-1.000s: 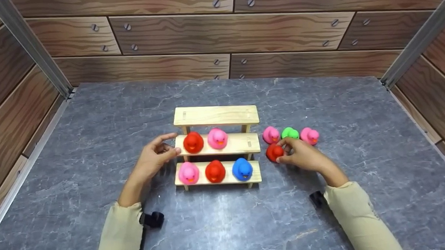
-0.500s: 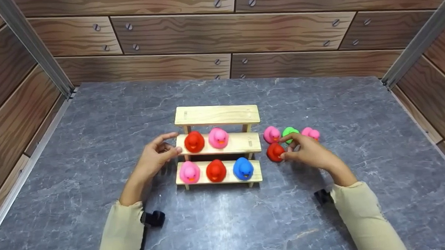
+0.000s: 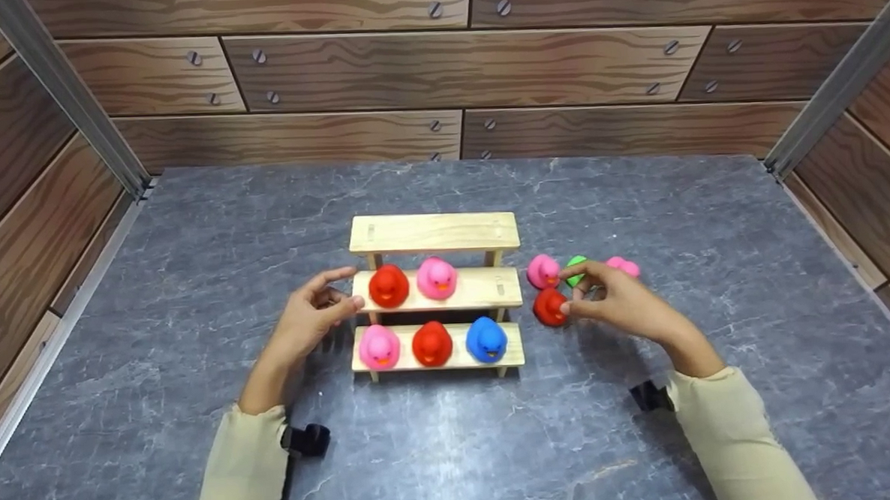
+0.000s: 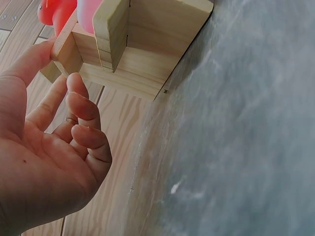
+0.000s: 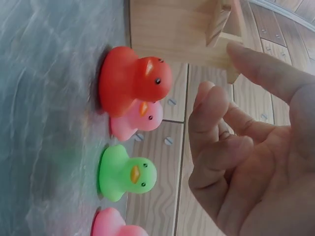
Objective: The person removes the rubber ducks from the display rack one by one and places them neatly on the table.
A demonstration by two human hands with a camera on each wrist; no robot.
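Loose red duck [image 5: 125,81]: upright on the tabletop [image 3: 439,461], just off the right edge of the three-tier wooden rack [image 3: 433,232], ahead of a loose pink duck [image 3: 542,271].
Farther right: a green duck [image 5: 123,172] and a second loose pink duck [image 5: 110,223].
Right hand [image 3: 620,302]: thumb and index parted beside the loose red duck, holding nothing.
Left hand [image 3: 308,308]: thumb and index spread, tips at the left edge of the middle shelf [image 3: 484,287].
Shelved ducks [image 3: 388,286]: red and pink on the middle shelf; pink, red and blue along the lower one.
Toppling risk: a sideways brush from the right thumb might tip the loose red duck or nudge its close neighbours.
Rack risk: a push from the left fingertips could slide the rack and shake ducks off its front edges.
Surface: grey, marble-patterned, glare in front of the rack.
Room: wood-print panels [image 3: 437,66] on three sides, metal posts [image 3: 839,82] at both back corners.
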